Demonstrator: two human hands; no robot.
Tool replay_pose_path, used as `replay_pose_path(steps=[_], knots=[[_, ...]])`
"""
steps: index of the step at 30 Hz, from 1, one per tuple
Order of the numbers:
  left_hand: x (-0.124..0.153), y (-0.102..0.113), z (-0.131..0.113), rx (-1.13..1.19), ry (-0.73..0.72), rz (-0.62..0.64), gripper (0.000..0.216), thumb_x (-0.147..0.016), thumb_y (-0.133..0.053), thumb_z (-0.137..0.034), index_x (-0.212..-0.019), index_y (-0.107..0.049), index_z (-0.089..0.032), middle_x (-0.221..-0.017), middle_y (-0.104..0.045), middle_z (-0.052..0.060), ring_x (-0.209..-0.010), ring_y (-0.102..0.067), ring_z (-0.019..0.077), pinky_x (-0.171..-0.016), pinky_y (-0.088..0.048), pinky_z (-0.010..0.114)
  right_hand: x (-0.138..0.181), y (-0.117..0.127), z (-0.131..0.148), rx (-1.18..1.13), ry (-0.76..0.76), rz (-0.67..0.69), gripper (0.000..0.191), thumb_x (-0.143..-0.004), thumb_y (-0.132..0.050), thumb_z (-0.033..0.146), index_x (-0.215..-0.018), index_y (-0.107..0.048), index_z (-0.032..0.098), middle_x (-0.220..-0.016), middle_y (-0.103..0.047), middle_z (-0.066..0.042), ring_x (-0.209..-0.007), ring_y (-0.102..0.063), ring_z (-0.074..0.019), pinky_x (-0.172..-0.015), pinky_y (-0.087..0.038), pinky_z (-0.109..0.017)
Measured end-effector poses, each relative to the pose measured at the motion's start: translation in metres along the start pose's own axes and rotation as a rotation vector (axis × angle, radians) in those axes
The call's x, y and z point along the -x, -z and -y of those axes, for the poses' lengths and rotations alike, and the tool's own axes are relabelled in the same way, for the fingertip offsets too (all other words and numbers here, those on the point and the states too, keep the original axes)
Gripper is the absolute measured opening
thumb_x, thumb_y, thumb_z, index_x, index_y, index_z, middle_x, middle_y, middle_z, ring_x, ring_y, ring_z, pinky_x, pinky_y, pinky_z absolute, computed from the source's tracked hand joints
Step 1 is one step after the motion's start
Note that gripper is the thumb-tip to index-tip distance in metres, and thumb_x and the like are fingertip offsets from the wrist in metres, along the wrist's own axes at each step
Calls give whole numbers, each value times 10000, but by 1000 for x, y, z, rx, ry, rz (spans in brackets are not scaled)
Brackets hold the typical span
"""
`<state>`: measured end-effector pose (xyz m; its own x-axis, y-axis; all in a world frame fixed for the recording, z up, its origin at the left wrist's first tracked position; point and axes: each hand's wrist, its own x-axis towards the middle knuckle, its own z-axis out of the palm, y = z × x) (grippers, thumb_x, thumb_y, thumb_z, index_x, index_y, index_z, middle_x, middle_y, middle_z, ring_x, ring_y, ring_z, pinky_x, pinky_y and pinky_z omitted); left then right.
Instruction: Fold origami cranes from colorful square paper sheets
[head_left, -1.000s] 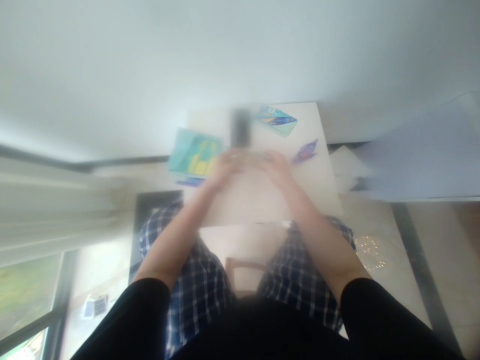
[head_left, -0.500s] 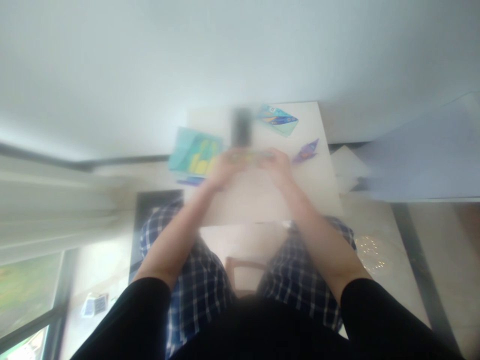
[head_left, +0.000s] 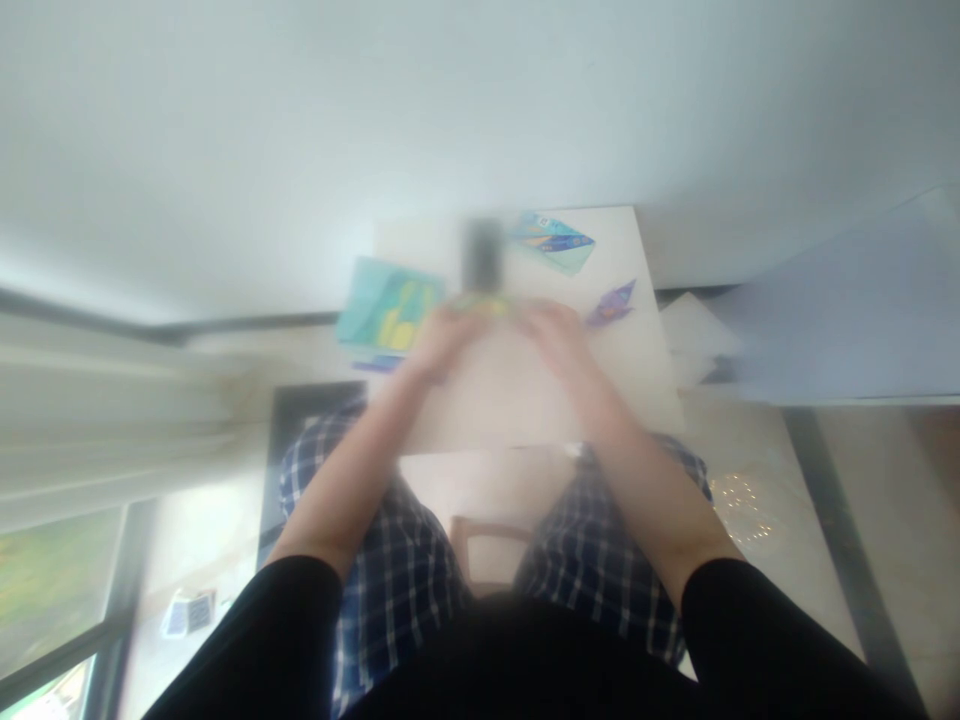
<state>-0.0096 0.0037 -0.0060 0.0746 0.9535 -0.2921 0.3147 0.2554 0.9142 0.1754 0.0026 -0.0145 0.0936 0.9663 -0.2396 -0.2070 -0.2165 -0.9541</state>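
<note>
The small yellow-green thing [head_left: 491,306] lies between the two hands, over the middle of the desk [head_left: 487,415]; it shows as a blurred strip along the far side of the left hand [head_left: 446,338], running from that hand's fingertips toward the right hand [head_left: 559,332]; its brightest yellow part sits in the gap between the two sets of fingers, nearer the left ones; its right end comes up to the right fingertips, or just beside them.

The left fingers point inward and seem to be at the thing's near edge; the right fingers also point inward, bent toward it from the other side; the blur hides how far the fingers of either hand are open, and I cannot tell whether either hand truly grips the thing or only touches it; whether it rests on the desk or is raised above it cannot be told either.

Just beyond the thing is a dark, blurred object [head_left: 482,255]; beside the left hand lies a teal and yellow sheet [head_left: 394,303], sticking out past the desk's left edge, with a blue-purple piece [head_left: 379,363] showing at its near side; toward the far right lies a teal and blue folded paper [head_left: 555,243]; nearer, to the right of the right hand and apart from it, lies a purple paper shape [head_left: 613,303].
</note>
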Motion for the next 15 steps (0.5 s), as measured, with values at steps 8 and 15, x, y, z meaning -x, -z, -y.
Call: replay_pose_path(steps=[8, 15], knots=[[-13, -4, 19, 79, -34, -11, 447, -756, -650, -558, -1073, -709, -249, -1082, -725, 57, -1062, -666, 265, -869, -558, 348, -5, 2, -7, -159, -51, -24, 301, -616, -755, 322, -868, -627, 219, -931, -716, -9, -944, -670, -147, -841, -541, -296], [-15, -11, 26, 256, -61, 14, 374, -813, -600, -523, -1049, -705, -253, -1149, -714, 65, -1200, -607, 261, -948, -539, 365, -4, -1, -5, -124, -115, -79, 231, -697, -653, 222, -891, -529, 235, -870, -702, 24, -946, -672, -125, -822, -542, -252]])
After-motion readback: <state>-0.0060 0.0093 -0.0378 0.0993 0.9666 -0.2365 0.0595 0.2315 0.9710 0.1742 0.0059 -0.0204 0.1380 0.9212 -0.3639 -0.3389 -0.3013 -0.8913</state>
